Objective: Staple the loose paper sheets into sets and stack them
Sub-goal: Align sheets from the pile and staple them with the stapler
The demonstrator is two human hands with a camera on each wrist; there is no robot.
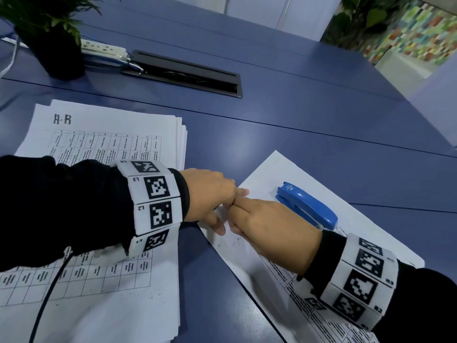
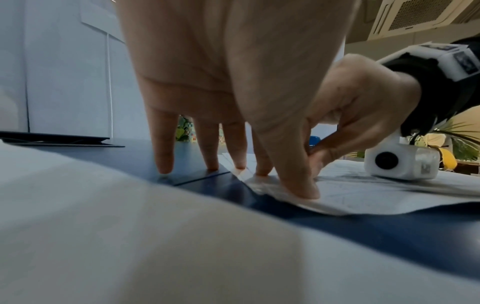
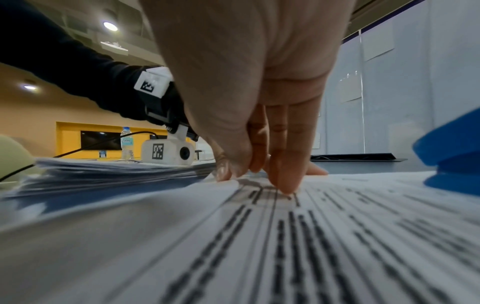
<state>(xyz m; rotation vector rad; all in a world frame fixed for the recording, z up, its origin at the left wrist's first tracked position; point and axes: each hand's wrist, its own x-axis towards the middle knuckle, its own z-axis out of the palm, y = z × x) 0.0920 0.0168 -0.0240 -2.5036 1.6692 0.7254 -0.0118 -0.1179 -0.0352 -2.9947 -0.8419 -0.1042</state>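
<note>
Your left hand and right hand pressed straight fingers on the white printed sheets beside the blue plastic stapler, gripping nothing.

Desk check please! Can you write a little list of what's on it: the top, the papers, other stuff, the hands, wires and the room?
Surface: blue table, seams and a black cable hatch.
Job's things: paper stack left; loose sheets right, blue stapler lying on them.
Clutter: potted plant, power strip.
Grippers: left hand fingertips pressing the sheets' corner; right hand on the sheets, fingers at that corner.
Cables: black wire from the left wrist.
Surroundings: white partitions, colourful wall, water bottle.
</note>
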